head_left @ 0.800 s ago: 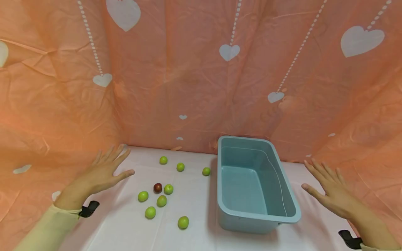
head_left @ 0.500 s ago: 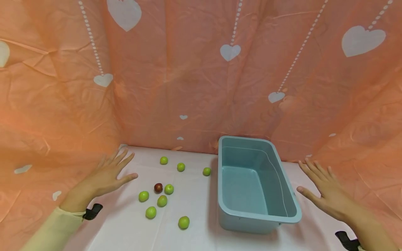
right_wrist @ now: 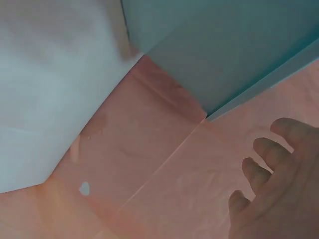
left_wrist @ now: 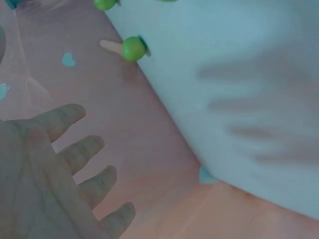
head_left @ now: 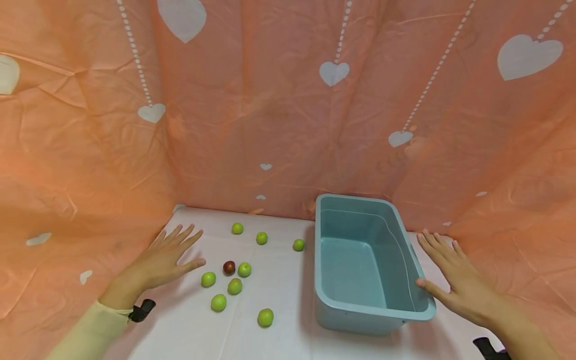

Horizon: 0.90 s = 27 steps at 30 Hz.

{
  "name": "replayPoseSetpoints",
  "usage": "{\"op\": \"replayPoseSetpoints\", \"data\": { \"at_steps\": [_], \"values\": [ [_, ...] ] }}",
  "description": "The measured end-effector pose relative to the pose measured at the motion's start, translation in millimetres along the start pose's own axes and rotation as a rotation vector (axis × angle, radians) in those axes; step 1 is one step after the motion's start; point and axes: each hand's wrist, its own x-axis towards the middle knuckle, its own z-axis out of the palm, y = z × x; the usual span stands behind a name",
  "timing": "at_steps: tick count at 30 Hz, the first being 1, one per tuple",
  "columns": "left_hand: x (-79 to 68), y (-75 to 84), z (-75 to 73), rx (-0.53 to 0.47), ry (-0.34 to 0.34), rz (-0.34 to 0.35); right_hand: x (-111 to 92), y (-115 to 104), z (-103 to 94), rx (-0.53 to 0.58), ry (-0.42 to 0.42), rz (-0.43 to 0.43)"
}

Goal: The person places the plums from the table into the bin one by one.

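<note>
My left hand [head_left: 162, 262] hovers at the table's left side, fingers spread and straight, holding nothing. To its right lie several small round green fruits [head_left: 235, 286] and one dark red fruit [head_left: 229, 268]. The left wrist view shows the same hand [left_wrist: 60, 169] with a gap between it and a green fruit [left_wrist: 133, 49]. My right hand [head_left: 463, 287] hangs beside the right wall of a grey-blue plastic bin [head_left: 318, 260], fingers extended. Its thumb overlaps the bin's rim in the head view; in the right wrist view the fingers stand apart from the bin [right_wrist: 184, 55].
A white cloth covers the table [head_left: 180, 330]. An orange sheet with white hearts [head_left: 288, 115] hangs along the back and both sides. The bin stands right of the fruits, near the back edge, with its inner floor bare.
Both hands have moved inward: the left one rightward and slightly down, the right one leftward to the bin's rim. The scene shifts slightly with the head. Fruits and bin stay in place.
</note>
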Motion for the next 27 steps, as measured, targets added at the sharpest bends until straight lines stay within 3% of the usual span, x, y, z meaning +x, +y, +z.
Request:
{"op": "replayPoseSetpoints", "data": {
  "at_steps": [12,19,27],
  "values": [
    [-7.7,-1.9,22.8,-0.041,-0.025,0.036,-4.7,-22.3,6.0,0.020,-0.010,-0.019],
    [-12.2,-0.5,34.4,-0.101,-0.083,0.006,-7.9,-30.7,8.3,0.032,-0.039,-0.026],
    [-12.0,-1.6,41.5,-0.094,-0.087,0.067,-13.3,-32.8,11.6,0.037,-0.038,-0.027]
  ]
}}
